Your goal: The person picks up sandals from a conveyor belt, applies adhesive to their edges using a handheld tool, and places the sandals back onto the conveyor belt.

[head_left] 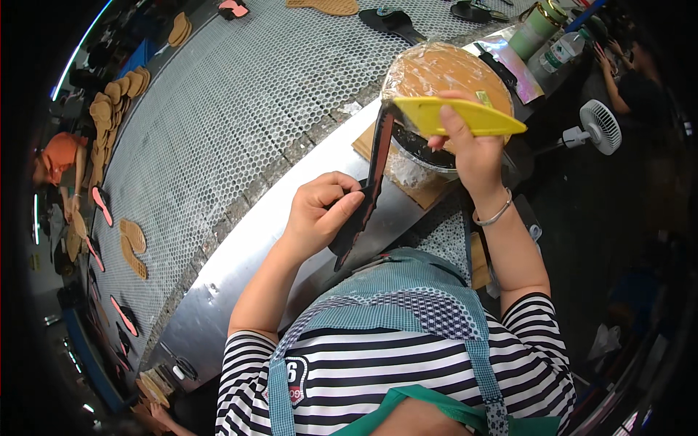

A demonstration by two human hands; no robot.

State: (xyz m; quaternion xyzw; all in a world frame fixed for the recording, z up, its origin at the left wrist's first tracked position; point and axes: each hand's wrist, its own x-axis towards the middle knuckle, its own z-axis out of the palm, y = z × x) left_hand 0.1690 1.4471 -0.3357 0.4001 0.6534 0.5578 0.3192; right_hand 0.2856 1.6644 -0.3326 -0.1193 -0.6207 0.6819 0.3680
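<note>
My left hand is closed on a black sandal upper with a reddish-brown underside, its long narrow shape tilted up and away from me. In my right hand is a yellow flat-handled tool, gripped between thumb and fingers. The tool's dark end meets the far tip of the sandal upper; its exact kind cannot be made out. Just behind and below the tool stands a round tub with a tan top, wrapped in clear plastic, with a dark opening on its near side.
A mesh-topped conveyor with a metal edge runs along my left, carrying tan soles and black-and-pink sandal pieces. A green canister, a bottle and a small fan are at right. Other people work at both sides.
</note>
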